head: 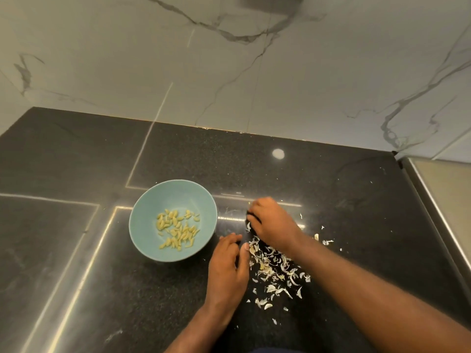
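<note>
A light blue bowl [142, 225] stands on the black counter and holds several pale yellow peeled seeds [177, 231]. To its right lies a scattered pile of whitish husks [274, 267]. My left hand [228, 266] rests on the counter between the bowl and the pile, fingers loosely bent, thumb tip at the pile's left edge. My right hand [274, 220] sits palm down over the far end of the pile with its fingers curled onto the counter. What lies under those fingers is hidden.
The speckled black counter [254, 169] meets a white marbled wall [229, 72] at the back. A metal-edged ledge [433, 200] runs along the right side. Stray husks [327, 242] lie right of my right wrist.
</note>
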`<action>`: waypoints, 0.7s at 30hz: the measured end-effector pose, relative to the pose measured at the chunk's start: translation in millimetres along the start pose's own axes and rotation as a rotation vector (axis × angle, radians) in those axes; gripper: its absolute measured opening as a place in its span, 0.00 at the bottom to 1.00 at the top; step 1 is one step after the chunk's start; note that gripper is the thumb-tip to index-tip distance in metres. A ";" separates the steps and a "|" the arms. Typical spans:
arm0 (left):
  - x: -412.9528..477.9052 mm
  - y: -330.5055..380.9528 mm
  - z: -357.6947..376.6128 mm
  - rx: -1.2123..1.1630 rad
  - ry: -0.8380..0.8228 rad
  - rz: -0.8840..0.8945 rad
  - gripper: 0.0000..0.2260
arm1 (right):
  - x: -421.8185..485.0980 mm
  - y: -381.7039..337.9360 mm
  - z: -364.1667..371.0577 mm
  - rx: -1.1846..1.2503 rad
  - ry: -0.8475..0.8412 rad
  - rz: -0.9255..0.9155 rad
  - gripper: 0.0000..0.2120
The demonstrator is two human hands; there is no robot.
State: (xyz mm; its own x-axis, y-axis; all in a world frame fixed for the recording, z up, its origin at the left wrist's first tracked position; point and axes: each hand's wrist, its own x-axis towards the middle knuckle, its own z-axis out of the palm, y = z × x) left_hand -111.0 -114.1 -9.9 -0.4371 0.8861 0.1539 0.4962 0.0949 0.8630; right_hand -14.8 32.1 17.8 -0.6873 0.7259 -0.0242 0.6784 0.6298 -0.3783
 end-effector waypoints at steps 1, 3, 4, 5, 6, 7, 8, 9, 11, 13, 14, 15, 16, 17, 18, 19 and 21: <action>0.6 -0.2 0.7 -0.011 -0.013 -0.002 0.06 | -19.4 -2.1 1.8 0.008 -0.003 -0.014 0.11; -1.1 -1.5 1.1 0.000 -0.067 0.018 0.06 | -52.8 0.7 0.1 0.008 -0.030 -0.021 0.10; -3.2 -2.8 -0.3 0.023 -0.101 0.037 0.06 | -62.3 5.8 -4.7 0.016 -0.030 0.009 0.09; -6.2 -3.5 -2.7 0.051 -0.122 0.065 0.07 | -66.6 12.6 -11.7 0.040 -0.004 0.065 0.07; -10.3 -4.8 -7.0 0.081 -0.117 0.096 0.08 | -65.9 22.9 -17.0 0.071 0.043 0.136 0.06; -15.6 -4.6 -11.1 0.109 -0.096 0.104 0.09 | -62.4 36.8 -23.1 0.089 0.109 0.214 0.07; -21.7 -4.6 -16.8 0.141 -0.069 0.072 0.10 | -54.9 50.7 -28.8 0.092 0.159 0.291 0.11; -27.7 -5.0 -22.6 0.190 -0.059 0.016 0.13 | -47.6 61.6 -34.3 0.088 0.179 0.364 0.14; -37.8 -10.2 -30.1 0.371 -0.110 -0.091 0.24 | -32.4 75.2 -35.9 0.039 0.142 0.441 0.19; -45.0 -14.7 -28.7 0.547 -0.182 -0.138 0.36 | -26.9 69.4 -30.4 -0.009 0.131 0.415 0.17; -45.8 -14.7 -26.9 0.602 -0.205 -0.141 0.39 | -28.5 58.7 -25.5 -0.007 0.130 0.382 0.15; -43.8 -13.9 -22.8 0.646 -0.230 -0.139 0.40 | -32.6 45.7 -19.5 0.008 0.124 0.337 0.14; -40.2 -12.9 -17.6 0.676 -0.237 -0.131 0.39 | -39.2 30.5 -12.9 0.025 0.111 0.289 0.14; -37.0 -10.1 -11.2 0.686 -0.233 -0.107 0.38 | -48.4 16.4 -6.0 0.037 0.094 0.236 0.13; -32.6 -5.2 -6.3 0.654 -0.243 -0.070 0.37 | -57.3 5.0 0.1 0.051 0.075 0.185 0.13; -30.5 -0.7 -1.8 0.578 -0.239 -0.026 0.35 | -66.8 -3.0 4.0 0.062 0.070 0.135 0.13; -25.9 3.3 0.6 0.310 -0.257 -0.001 0.28 | -79.8 -7.3 2.4 0.099 0.082 0.093 0.11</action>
State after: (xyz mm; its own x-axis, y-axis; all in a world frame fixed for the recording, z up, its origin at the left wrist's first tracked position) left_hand -97.6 -136.5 -11.3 -0.2555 0.9668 -0.0058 0.7157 0.1932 0.6712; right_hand 34.5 -31.1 20.3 -0.5966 0.8024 0.0110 0.7063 0.5316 -0.4675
